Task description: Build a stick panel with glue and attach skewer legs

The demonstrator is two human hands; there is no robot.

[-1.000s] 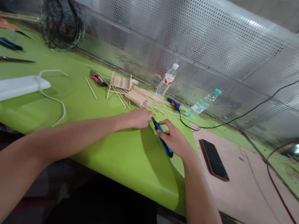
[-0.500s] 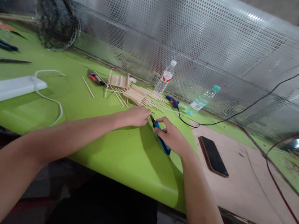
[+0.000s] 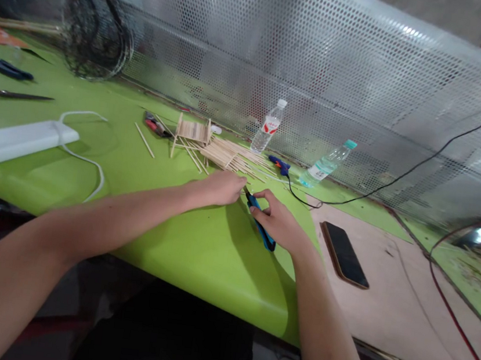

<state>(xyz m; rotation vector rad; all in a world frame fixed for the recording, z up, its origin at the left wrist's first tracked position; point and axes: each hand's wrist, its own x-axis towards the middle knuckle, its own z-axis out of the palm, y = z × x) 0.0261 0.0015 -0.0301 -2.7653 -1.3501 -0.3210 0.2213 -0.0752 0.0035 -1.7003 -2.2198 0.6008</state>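
The right hand (image 3: 279, 225) grips a blue-handled cutter (image 3: 265, 238) near the middle of the green table (image 3: 188, 249). The left hand (image 3: 221, 188) is closed, fingertips pinched at the cutter's tip (what they hold is too small to tell). Toward the far edge lies a pile of wooden sticks (image 3: 231, 156).

We take this for a craft workshop, at a long bench (image 3: 196, 256) under a green sheet. A pile of thin wooden sticks (image 3: 230, 156) lies on it. Just left of the pile stands a small stick frame (image 3: 192, 131), with red-handled pliers (image 3: 155, 126) beyond. Right of the pile lies a corded blue glue gun (image 3: 280, 164), and in front of it blue-handled cutters (image 3: 261, 226). Behind the pile runs a perforated metal screen (image 3: 326, 56), and far left of it lie scissors (image 3: 14, 95) and a coil of black wire (image 3: 95, 39)
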